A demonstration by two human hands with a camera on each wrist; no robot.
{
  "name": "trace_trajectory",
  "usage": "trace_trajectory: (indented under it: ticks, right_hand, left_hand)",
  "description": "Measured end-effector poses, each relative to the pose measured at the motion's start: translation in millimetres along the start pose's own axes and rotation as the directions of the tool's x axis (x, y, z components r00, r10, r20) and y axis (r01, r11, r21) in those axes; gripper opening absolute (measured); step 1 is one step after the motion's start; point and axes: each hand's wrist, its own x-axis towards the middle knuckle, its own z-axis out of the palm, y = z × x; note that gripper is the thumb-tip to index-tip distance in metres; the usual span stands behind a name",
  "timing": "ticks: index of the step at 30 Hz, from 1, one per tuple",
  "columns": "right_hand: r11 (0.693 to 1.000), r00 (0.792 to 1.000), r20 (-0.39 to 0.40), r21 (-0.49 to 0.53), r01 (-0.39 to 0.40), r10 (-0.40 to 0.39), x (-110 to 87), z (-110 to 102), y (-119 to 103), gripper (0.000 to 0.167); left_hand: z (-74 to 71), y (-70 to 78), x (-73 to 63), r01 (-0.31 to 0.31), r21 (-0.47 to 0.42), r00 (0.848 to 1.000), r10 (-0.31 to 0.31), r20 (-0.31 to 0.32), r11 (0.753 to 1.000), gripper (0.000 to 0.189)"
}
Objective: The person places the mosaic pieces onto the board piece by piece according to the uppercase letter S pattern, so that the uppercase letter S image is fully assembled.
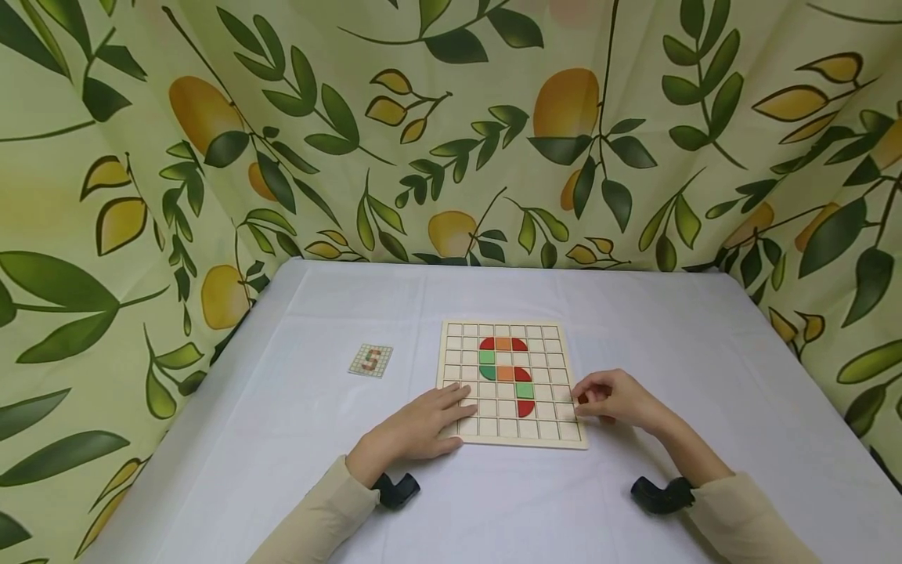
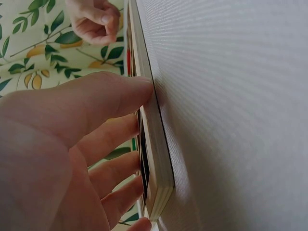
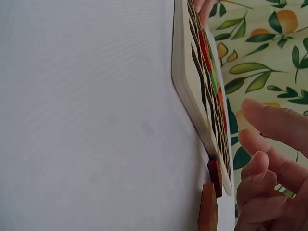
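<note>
A square wooden grid board (image 1: 550, 429) lies on the table, with several red, orange and green pieces (image 1: 504, 374) set in its cells in a curving line. My left hand (image 1: 423, 427) rests on the board's near left corner, fingers spread over the cells. In the left wrist view its thumb (image 2: 120, 94) touches the board's side edge. Beside the right edge hovers my right hand (image 1: 620, 401), its fingers loosely bent and nothing visible between them. Below it, the right wrist view shows a red piece (image 3: 215, 178) and an orange piece (image 3: 208, 207) on the table against the board.
Left of the board lies a small card (image 1: 370, 360) printed with a grid and a similar curved pattern. A white cloth covers the table (image 1: 338, 298). Behind it hangs a leaf-and-fruit patterned curtain (image 1: 395, 180). Black wrist mounts (image 1: 662, 496) sit under both wrists.
</note>
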Motion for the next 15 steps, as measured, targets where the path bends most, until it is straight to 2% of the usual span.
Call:
trace_trajectory:
  ticks: [8,15]
  right_hand:
    - [1.0,1.0,-0.012,0.007,0.017,-0.017,-4.6,-4,11,0.03]
    - [1.0,1.0,-0.028,-0.008,-0.006,0.006,-11.5,-8,15,0.033]
  left_hand:
    - [-0.6,-0.1,-1.0,-0.001,0.002,1.0,0.001,0.001,1.0,0.052]
    - [0.1,-0.8,-0.7,-0.015,0.003,1.0,0.015,-0.008,1.0,0.052]
